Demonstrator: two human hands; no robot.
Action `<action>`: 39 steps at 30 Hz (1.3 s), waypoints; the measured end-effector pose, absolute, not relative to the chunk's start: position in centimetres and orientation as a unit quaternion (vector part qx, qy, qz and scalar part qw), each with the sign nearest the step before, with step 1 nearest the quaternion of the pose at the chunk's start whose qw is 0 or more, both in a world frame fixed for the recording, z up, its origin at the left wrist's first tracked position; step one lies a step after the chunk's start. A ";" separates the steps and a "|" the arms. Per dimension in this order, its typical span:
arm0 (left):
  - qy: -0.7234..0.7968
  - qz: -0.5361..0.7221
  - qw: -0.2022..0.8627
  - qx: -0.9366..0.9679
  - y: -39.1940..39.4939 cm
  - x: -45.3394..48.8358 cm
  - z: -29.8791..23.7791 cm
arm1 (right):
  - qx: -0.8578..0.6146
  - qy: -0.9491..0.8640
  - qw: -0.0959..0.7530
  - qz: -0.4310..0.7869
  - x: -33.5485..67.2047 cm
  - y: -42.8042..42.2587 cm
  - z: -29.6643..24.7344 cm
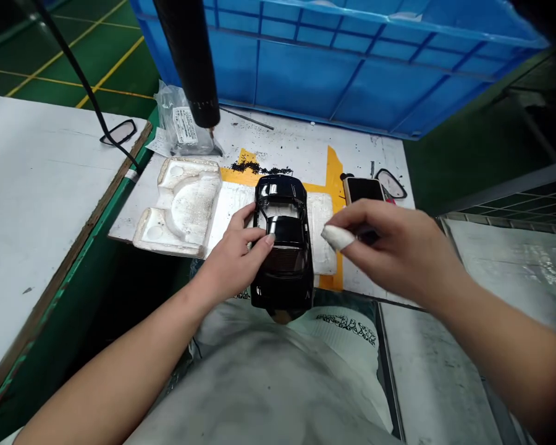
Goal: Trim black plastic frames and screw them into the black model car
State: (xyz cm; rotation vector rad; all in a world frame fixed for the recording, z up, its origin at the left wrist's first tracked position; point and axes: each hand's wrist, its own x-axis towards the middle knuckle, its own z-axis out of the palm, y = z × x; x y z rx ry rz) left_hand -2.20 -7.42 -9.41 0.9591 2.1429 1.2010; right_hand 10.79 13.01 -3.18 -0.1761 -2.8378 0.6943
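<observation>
A glossy black model car [283, 262] lies in front of me, its roof and window openings facing up. My left hand [241, 253] grips its left side, the thumb on the roof edge and the fingers at the side window. To the right of the car, my right hand [384, 247] hangs in the air, apart from it. White tape or a cover [337, 237] wraps its thumb. Thumb and forefinger are pinched together, and anything between them is hidden. Small black screws or bits [259, 168] lie scattered just beyond the car.
A white foam mould [180, 207] sits left of the car. Above it hangs a black electric screwdriver [192, 68], near a labelled plastic bag [183, 127]. A phone [364, 190] and dark-framed piece [391, 184] lie at right. A large blue crate [315, 80] walls off the back.
</observation>
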 end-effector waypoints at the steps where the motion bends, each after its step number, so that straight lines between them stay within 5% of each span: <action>1: 0.788 0.439 0.251 0.351 -7.4 -2.3 -9.5 | -0.038 -0.969 0.114 0.214 11.6 12.2 -3.3; 9: 0.741 0.473 0.286 0.381 -8.5 -3.5 -9.5 | 0.183 -0.980 0.076 0.003 11.8 7.7 -4.0; 39: 0.753 0.431 0.236 0.437 -9.1 -3.1 -10.2 | 0.201 -0.974 0.089 -0.053 11.9 6.5 -3.7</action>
